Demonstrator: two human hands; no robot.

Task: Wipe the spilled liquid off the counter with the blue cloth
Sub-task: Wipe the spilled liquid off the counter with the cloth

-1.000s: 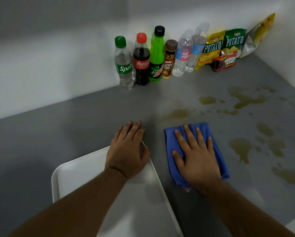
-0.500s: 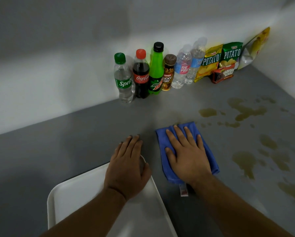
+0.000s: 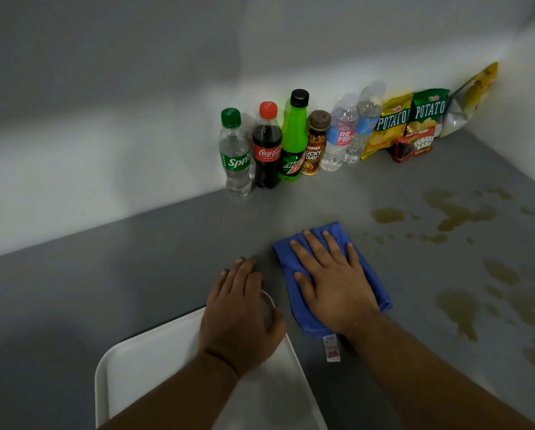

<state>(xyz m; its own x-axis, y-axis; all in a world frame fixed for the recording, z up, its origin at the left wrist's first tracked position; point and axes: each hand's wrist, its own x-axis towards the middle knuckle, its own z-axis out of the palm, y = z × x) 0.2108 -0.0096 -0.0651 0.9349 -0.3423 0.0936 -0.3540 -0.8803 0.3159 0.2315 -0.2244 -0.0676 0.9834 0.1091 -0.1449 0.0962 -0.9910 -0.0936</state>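
pressing blue cloth (image 3: 294,265), right hand (image 3: 334,283) flat

The right hand (image 3: 334,283) lies flat, fingers spread, on the cloth (image 3: 288,262), pressing it to the counter (image 3: 135,274). The brownish spill (image 3: 458,308) lies in patches from 1 to 4 o'clock of the cloth, apart from it. At 8 o'clock of the cloth, the left hand (image 3: 238,318) rests over a tray (image 3: 142,367) corner, fingertips on the counter. Bottles (image 3: 267,147) stand at 12 o'clock by the wall, with snack bags (image 3: 427,113) at 1 o'clock.
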